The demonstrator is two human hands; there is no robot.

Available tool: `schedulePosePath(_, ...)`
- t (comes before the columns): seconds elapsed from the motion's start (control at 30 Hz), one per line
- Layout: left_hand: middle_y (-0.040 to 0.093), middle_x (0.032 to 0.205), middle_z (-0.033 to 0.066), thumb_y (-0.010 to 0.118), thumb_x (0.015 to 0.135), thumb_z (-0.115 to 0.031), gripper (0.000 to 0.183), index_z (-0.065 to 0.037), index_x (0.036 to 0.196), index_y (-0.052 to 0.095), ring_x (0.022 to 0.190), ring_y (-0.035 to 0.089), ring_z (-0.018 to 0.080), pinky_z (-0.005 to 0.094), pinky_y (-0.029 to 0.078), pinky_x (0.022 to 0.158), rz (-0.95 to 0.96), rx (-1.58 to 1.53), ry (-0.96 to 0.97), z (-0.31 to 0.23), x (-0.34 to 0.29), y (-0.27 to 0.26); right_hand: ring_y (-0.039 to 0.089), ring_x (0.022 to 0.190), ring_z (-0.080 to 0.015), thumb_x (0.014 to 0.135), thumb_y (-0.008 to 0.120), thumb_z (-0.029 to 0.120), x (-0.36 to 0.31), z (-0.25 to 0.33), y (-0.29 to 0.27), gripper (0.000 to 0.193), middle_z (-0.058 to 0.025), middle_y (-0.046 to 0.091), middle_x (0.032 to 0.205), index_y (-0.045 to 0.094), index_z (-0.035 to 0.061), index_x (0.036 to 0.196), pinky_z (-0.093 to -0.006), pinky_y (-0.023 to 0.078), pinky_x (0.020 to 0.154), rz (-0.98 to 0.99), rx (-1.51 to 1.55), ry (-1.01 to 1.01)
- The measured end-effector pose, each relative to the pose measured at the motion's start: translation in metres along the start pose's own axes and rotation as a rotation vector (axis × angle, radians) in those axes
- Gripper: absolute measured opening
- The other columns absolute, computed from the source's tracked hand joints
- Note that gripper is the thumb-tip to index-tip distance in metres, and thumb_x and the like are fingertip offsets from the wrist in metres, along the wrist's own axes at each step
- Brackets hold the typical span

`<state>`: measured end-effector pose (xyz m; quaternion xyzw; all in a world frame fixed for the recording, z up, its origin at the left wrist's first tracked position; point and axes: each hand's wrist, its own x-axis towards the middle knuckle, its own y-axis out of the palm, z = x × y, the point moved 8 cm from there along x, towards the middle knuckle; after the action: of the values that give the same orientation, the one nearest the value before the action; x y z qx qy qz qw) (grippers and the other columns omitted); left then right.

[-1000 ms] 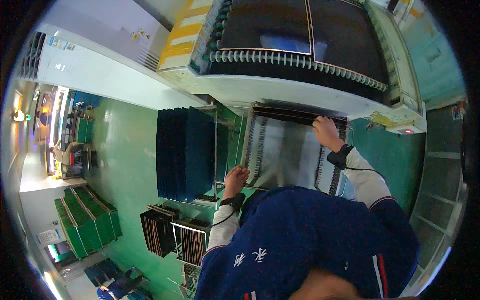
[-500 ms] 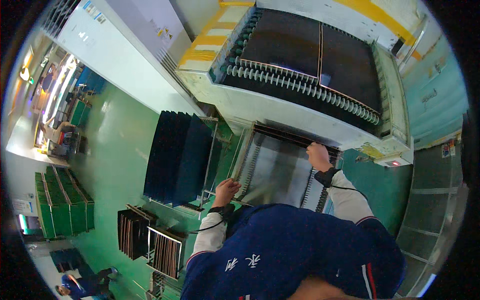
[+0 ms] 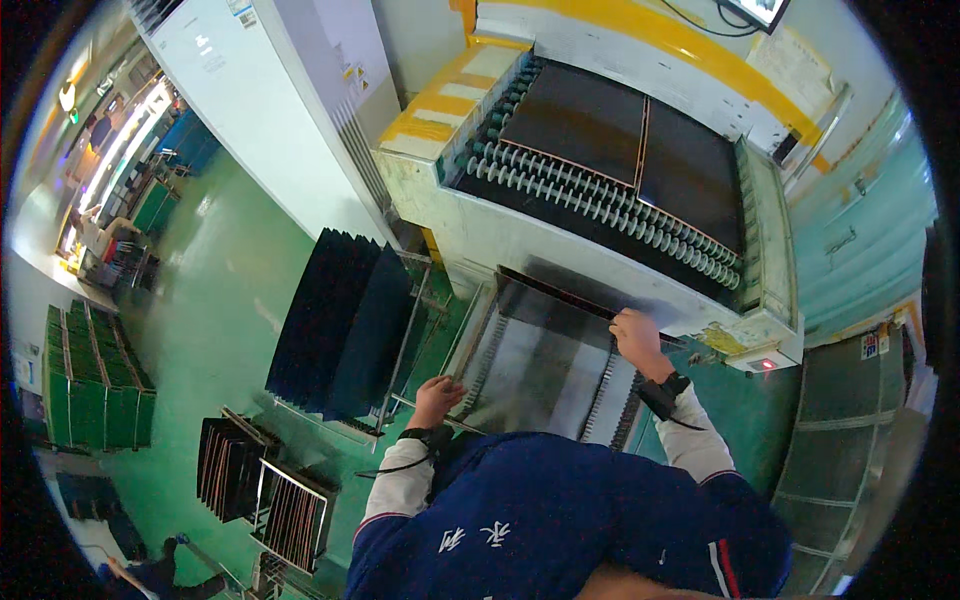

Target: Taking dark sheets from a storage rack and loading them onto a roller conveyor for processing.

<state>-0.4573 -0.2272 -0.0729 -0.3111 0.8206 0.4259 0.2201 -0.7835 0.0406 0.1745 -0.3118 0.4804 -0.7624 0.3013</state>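
Observation:
My right hand is closed, fingers curled at the far right edge of a slotted rack, beside dark panels standing at its far end. Whether it grips a panel edge is hidden. Near the rack's left side, my left hand has its fingers drawn together; anything in them is too small to make out. Grey, shiny surfaces show between the rack's toothed sides. Beyond it, two dark panels with copper-coloured edges, a left one and a right one, lie flat on a roller conveyor.
Left of the rack, a second rack holds several upright dark panels. Smaller racks with copper-edged boards stand nearer on the green floor. A tall white cabinet rises at far left. Another person is at lower left.
My view has shifted, so the conveyor and rack sit lower. More rollers show in front of the two flat panels. Both hands keep roughly their places by the rack.

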Motion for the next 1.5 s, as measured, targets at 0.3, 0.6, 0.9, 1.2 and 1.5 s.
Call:
schedulePosePath(0.3, 0.062, 0.103, 0.0207, 0.05, 0.094, -0.013, 0.034, 0.003, 0.124, 0.046, 0.092, 0.066, 0.0341, 0.0385, 0.055, 0.077, -0.127, 0.104, -0.068, -0.006, -0.007, 0.007, 0.055, 0.07, -0.0371, 0.076, 0.065, 0.013, 0.016, 0.046, -0.116, 0.014, -0.0151, 0.055, 0.077, 0.058, 0.0015, 0.075, -0.0434, 0.044, 0.062, -0.169, 0.01, 0.015)
schedulePosePath(0.6, 0.06, 0.109, 0.0162, 0.057, 0.093, -0.023, 0.044, -0.001, 0.129, 0.043, 0.093, 0.065, 0.03, 0.0378, 0.053, 0.076, -0.026, 0.176, -0.066, -0.016, -0.021, 0.03, 0.059, 0.07, -0.0146, 0.083, 0.067, 0.013, -0.012, -0.017, -0.089, 0.015, -0.0052, 0.061, 0.073, 0.064, -0.0015, 0.083, -0.0306, 0.044, 0.063, -0.291, 0.996, 0.58)
schedulePosePath(0.9, 0.053, 0.127, 0.0133, 0.063, 0.087, -0.044, 0.064, -0.005, 0.134, 0.041, 0.114, 0.054, 0.0276, 0.041, 0.044, 0.093, 0.474, 0.213, -0.164, -0.04, -0.083, 0.127, 0.063, 0.084, -0.0206, 0.088, 0.062, 0.01, -0.019, -0.014, -0.006, 0.018, -0.0077, 0.066, 0.097, 0.064, -0.0012, 0.102, -0.0334, 0.049, 0.078, -0.282, 1.706, 0.857)
schedulePosePath(1.2, 0.058, 0.124, 0.0127, 0.065, 0.087, -0.037, 0.053, -0.004, 0.126, 0.052, 0.115, 0.055, 0.0279, 0.0436, 0.046, 0.093, 0.645, 0.067, 0.027, -0.082, -0.111, 0.176, 0.061, 0.096, -0.0246, 0.091, 0.06, 0.017, 0.003, 0.039, 0.0, 0.028, -0.0115, 0.064, 0.106, 0.058, -0.0018, 0.111, -0.0384, 0.049, 0.087, -0.089, 1.824, 0.808)
schedulePosePath(1.5, 0.064, 0.111, 0.0104, 0.062, 0.09, -0.023, 0.027, -0.008, 0.112, 0.059, 0.105, 0.061, 0.0286, 0.0467, 0.051, 0.085, 0.499, -0.057, 0.144, -0.102, -0.107, 0.177, 0.061, 0.097, -0.0249, 0.092, 0.058, 0.022, -0.011, 0.019, -0.01, 0.031, -0.0115, 0.064, 0.107, 0.058, -0.0017, 0.112, -0.0384, 0.049, 0.088, -0.098, 1.979, 0.871)
